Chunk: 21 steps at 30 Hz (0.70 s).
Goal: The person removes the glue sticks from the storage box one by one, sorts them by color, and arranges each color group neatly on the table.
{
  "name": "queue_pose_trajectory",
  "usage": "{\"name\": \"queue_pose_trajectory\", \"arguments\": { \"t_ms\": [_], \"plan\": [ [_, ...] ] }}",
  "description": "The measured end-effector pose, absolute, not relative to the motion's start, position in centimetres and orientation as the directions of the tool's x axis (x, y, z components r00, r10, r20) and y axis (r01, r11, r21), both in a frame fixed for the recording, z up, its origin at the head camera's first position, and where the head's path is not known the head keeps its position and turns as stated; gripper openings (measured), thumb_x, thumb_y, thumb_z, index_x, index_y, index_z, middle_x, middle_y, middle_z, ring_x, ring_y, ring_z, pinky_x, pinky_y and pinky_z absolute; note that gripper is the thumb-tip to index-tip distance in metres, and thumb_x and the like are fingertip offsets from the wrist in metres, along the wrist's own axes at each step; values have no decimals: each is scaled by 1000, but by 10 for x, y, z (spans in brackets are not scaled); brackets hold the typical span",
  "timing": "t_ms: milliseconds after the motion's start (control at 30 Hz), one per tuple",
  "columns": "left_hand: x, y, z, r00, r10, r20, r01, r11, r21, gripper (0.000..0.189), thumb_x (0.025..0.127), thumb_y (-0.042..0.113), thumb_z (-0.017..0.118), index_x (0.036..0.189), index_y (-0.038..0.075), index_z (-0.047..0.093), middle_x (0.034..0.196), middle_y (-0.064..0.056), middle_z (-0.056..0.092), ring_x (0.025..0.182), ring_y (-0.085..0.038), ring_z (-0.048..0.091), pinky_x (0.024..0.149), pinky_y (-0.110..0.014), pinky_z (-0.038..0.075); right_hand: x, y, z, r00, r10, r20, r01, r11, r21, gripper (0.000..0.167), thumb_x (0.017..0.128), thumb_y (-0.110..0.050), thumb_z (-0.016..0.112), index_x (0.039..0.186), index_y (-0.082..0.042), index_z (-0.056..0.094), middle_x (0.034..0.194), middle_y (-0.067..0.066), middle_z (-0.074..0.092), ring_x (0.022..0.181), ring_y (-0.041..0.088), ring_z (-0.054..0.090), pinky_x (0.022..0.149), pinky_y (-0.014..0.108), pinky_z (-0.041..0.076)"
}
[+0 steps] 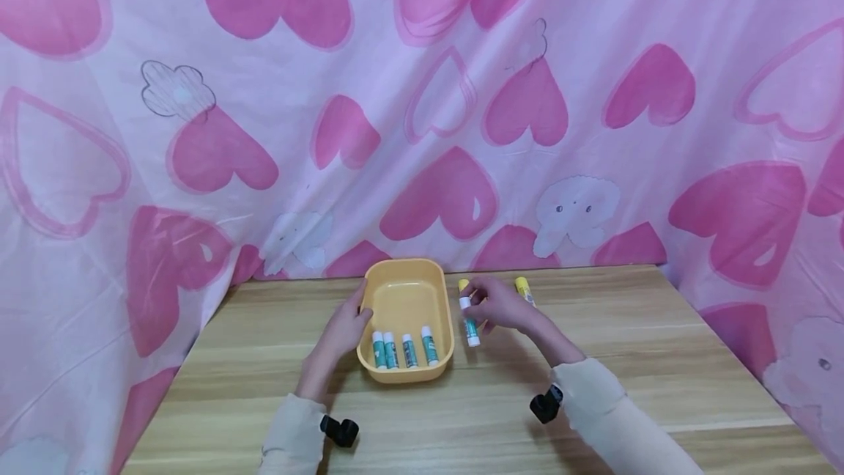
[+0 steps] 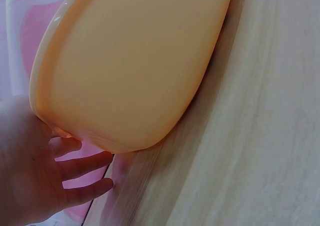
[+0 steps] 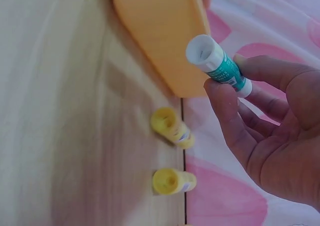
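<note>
My left hand grips the left rim of a yellow-orange plastic tray, thumb over the edge. In the left wrist view, fingers spread along the tray's outer wall. Between thumb and fingertips my right hand pinches a green glue stick with white ends, held above the table just right of the tray. The right wrist view shows this glue stick tilted, its white end facing the camera. Inside the tray, several similar green glue sticks lean at the near end.
Two yellow glue sticks, one nearer the tray and another farther right, stand near the back edge of the wooden table. Behind the table hangs a pink heart-patterned cloth.
</note>
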<state>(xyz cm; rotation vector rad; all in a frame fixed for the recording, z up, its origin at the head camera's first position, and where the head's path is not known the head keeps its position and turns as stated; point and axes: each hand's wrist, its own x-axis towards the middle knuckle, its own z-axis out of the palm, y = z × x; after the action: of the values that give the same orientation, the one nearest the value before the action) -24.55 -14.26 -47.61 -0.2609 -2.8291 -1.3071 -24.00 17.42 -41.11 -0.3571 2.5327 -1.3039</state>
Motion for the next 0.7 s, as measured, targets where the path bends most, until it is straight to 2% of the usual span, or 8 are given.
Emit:
{"name": "queue_pose_trajectory", "arguments": {
  "t_ms": [333,700],
  "plan": [
    [-246,-140,-475,-986,149,80,157,638,754,63,101,14,45,158,6,21,162,-15,28,147,-35,31,122,-51,25,-237,179,-433,-934,-296,-200,-30,624,-781,19,86,-13,75,101,-8,64,81,9,60,59,21,63,50,33,58],
    [-245,-141,-475,-986,145,84,157,630,761,63,101,13,46,158,5,21,162,-16,27,148,-35,30,122,-51,24,-231,175,-448,-923,-312,-227,-8,604,-797,25,86,-13,75,106,-5,62,83,10,59,59,20,63,51,36,59]
  ]
}}
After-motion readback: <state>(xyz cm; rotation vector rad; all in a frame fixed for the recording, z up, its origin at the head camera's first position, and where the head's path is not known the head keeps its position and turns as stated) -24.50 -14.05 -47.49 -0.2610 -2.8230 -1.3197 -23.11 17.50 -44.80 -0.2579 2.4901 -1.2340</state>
